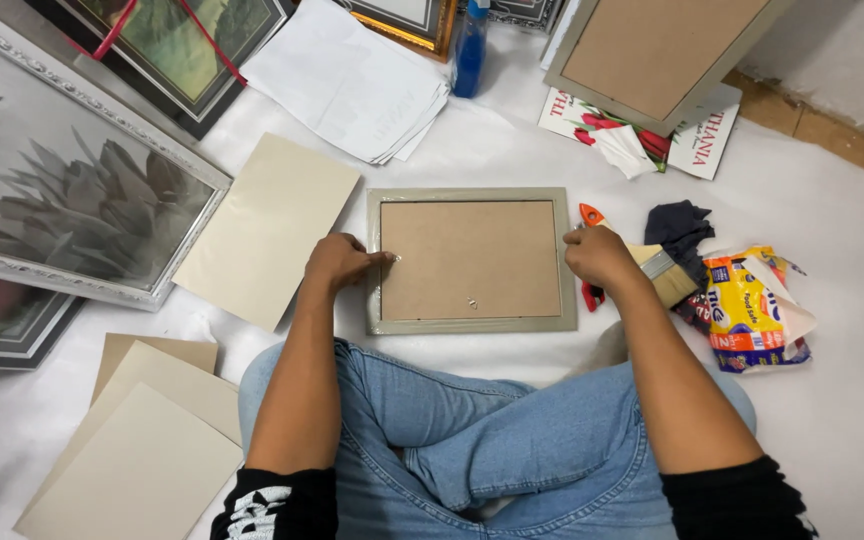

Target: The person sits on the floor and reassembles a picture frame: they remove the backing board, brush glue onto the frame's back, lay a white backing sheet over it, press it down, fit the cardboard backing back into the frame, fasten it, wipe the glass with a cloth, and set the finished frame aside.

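At centre of the white floor covering [512, 150], just beyond crossed legs in blue jeans [472, 430]: grey picture frame [472, 322] lying face down, brown backing board [470, 258] set inside it, small metal hanger [472, 303] near the board's lower edge. At 9 o'clock of the frame, left hand [337, 262], fingers together and curled, fingertips pressed on the frame's left rail at the board's edge. At 3 o'clock of the frame, right hand [600, 257], fingers closed around the handle of a paintbrush [664, 276], wide bristles pointing toward 4 o'clock, knuckles just over the frame's right rail. Just beneath that hand, orange-handled tool [590, 216], mostly hidden, kind unclear. At 3 o'clock, past the brush, dark crumpled cloth [680, 228] and a yellow printed plastic packet [750, 310], touching each other. At 10 o'clock, beige card sheet [267, 228] lying flat, near the left hand but apart from it. At 7 o'clock, stack of similar beige sheets [142, 450]. At 9 o'clock, far left, silver ornate frame holding a grey plant print [62, 190]. At 12 o'clock, pile of white papers [347, 80] and a blue spray bottle [470, 50]. At 1 o'clock, second frame face down [657, 55], resting on flower-printed sheets [632, 135].
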